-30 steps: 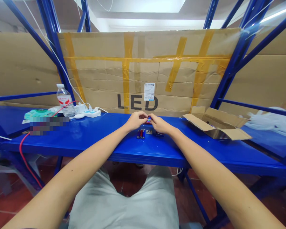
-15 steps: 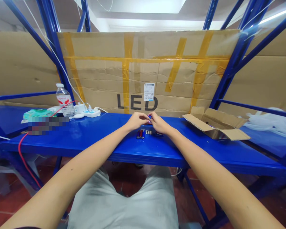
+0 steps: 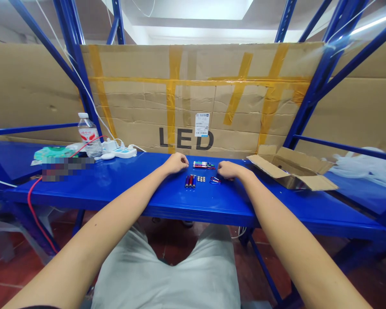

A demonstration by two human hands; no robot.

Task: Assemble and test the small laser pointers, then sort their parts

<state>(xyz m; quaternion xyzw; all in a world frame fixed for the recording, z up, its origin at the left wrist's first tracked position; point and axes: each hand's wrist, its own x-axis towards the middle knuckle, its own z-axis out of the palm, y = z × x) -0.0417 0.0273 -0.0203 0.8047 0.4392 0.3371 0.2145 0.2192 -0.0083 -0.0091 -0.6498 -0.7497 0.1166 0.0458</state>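
My left hand point(image 3: 177, 163) rests on the blue table with its fingers curled in, and I see nothing in it. Just right of it lie several slim metal tubes with clips point(image 3: 200, 165), like small keychain flashlights, side by side. My right hand point(image 3: 229, 170) is closed on the tabletop at the other side of them, apparently holding nothing. Nearer to me is a row of short red and blue tubes point(image 3: 190, 181). Beside these sits a neat group of button cells point(image 3: 201, 179). Red and blue carabiner clips point(image 3: 215, 180) lie below my right hand.
An open cardboard box point(image 3: 289, 171) stands to the right. At the left are a water bottle point(image 3: 89, 136), a white power strip point(image 3: 124, 152), a green pack point(image 3: 54, 153) and a red cable point(image 3: 32, 206). A large cardboard panel point(image 3: 141, 103) closes off the back.
My hands were together over the clipped metal tubes at the back. They have since parted, left hand leftward and right hand rightward, leaving the tubes and the carabiner clips in plain sight.
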